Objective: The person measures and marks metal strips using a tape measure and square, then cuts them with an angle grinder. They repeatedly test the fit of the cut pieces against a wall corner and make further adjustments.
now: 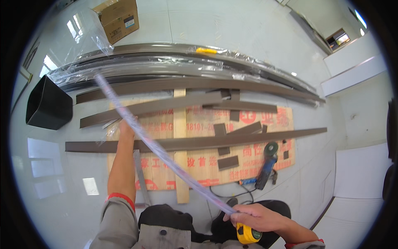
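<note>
My right hand (258,217) is closed around a yellow tape measure (248,233) at the lower right. From it a long pale strip with smeared markings, apparently the tape's blade (166,159), slants up and left, its far end in the air. My left hand (127,129) reaches forward between two long brown strips, the nearer strip (186,143) and the farther strip (153,106). The blade crosses in front of its fingers, so its grip is hidden. A thin silvery piece (111,123) shows beside it. A grey metal bar (141,176) lies under the nearer strip.
A printed wooden board (203,164) lies on the floor with a pale batten (181,178) and several brown offcuts (228,162). A blue angle grinder (266,168) with a cord rests at right. Film-wrapped profiles (166,62), a cardboard box (118,23) and a black bin (49,103) stand beyond.
</note>
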`<state>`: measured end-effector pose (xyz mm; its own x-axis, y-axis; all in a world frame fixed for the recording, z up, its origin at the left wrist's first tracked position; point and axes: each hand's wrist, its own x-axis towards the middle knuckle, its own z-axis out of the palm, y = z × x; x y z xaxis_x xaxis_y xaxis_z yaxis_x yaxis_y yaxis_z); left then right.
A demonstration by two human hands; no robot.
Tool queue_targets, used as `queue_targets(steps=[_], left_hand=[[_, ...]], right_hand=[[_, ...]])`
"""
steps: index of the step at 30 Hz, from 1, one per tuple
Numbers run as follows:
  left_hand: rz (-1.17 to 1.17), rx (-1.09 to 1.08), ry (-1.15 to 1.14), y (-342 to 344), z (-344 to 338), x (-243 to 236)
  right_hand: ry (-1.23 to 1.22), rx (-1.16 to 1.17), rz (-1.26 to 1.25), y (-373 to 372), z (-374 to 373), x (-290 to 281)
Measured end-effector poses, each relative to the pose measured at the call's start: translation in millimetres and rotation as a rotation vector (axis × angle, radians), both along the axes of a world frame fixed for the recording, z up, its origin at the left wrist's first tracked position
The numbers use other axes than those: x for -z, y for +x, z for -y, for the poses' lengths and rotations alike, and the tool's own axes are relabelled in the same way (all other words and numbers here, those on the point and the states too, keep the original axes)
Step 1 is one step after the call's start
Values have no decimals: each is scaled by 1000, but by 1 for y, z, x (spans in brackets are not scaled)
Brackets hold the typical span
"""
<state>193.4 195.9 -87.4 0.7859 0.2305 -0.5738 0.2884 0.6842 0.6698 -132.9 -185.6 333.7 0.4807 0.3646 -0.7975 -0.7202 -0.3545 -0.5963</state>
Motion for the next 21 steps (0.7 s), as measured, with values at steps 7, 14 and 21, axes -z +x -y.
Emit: queue_targets(steps=[7, 14, 21], left_hand=[[82, 87, 44, -32, 19, -71], [218, 110, 93, -110, 49, -165], [324, 125, 230, -91, 76, -227]], right_hand=[[283, 585, -109, -12, 4, 0], [657, 1147, 17, -4, 26, 16], [651, 1206, -167, -2, 52, 19]])
